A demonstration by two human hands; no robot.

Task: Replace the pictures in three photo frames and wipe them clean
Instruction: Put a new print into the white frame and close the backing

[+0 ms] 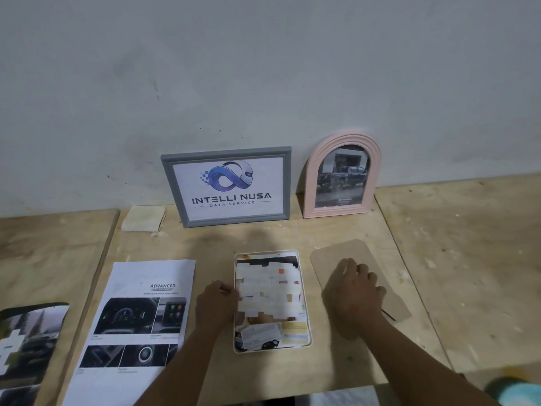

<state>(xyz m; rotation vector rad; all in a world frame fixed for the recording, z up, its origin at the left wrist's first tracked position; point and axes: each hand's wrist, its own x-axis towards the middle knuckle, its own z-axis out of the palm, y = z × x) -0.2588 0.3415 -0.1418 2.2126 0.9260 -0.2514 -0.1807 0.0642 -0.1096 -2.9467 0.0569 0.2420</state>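
Note:
A white photo frame (304,342) lies flat on the plywood table with a printed picture (268,291) in it. My left hand (215,303) grips its left edge. My right hand (352,294) rests on a brown backing board (336,253) lying just right of the frame, its fingers curled over the board. A grey frame (227,155) with a logo print and a pink arched frame (342,142) with a truck picture stand against the wall behind.
A folded beige cloth (143,218) lies left of the grey frame. A large printed sheet (140,315) lies at the left, and another picture (29,344) at the far left on a neighbouring board. Something teal (512,391) shows at the bottom right.

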